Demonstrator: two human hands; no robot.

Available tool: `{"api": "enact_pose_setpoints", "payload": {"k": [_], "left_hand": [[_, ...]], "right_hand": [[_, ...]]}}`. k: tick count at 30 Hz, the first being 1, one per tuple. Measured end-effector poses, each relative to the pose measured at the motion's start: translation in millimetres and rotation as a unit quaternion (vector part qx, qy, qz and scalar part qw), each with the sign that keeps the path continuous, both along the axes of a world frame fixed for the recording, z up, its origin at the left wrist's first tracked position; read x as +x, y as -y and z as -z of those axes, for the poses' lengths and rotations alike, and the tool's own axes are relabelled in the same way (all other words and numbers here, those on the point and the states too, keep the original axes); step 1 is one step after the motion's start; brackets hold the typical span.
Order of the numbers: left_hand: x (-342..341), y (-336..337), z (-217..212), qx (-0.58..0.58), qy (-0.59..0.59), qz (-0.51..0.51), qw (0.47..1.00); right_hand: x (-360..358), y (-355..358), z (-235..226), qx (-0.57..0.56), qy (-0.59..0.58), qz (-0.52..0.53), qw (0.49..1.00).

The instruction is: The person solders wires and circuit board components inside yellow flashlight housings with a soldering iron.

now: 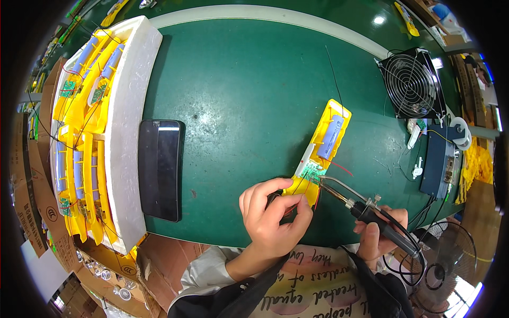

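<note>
My left hand is closed at the near end of a yellow plastic housing, its thumb and finger pinching there. Inside the housing lie a blue cylindrical battery cell and a small green circuit board with thin red and black wires. My right hand is wrapped round the black handle of a soldering iron. A thin metal tube runs beside the iron's shaft, and the tips of both reach the circuit board. Whether the iron touches a joint is too small to tell.
At left stands a white foam box packed with similar yellow housings. Beside it lies a black phone. A black square fan stands at the far right, near a blue box-shaped unit and a white spool. Wire scraps lie on the green table.
</note>
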State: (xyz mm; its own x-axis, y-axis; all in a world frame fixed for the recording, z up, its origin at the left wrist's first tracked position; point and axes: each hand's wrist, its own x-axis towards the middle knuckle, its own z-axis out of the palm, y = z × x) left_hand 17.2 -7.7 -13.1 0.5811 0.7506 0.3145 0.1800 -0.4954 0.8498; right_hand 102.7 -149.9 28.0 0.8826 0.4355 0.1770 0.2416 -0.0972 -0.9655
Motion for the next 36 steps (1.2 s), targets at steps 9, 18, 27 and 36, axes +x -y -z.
{"api": "enact_pose_setpoints", "payload": {"k": [9, 18, 27, 36], "left_hand": [[0.7, 0.3, -1.7, -0.001, 0.003, -0.003, 1.0], [1.4, -1.1, -0.8, 0.022, -0.017, 0.013, 1.0], [1.1, -0.7, -29.4, 0.07, -0.086, 0.045, 0.993], [93.5, -80.5, -67.0, 0.187, -0.401, 0.093, 0.892]], "right_hand": [[1.7, 3.8, -8.0, -0.01, 0.023, 0.034, 0.999], [4.1, 8.3, -5.6, 0.006, 0.028, 0.064, 0.998], [6.8, 39.3, -2.2, 0.046, 0.045, 0.083, 0.994], [39.9, 71.2, 9.5, 0.084, 0.047, 0.127, 0.987]]}}
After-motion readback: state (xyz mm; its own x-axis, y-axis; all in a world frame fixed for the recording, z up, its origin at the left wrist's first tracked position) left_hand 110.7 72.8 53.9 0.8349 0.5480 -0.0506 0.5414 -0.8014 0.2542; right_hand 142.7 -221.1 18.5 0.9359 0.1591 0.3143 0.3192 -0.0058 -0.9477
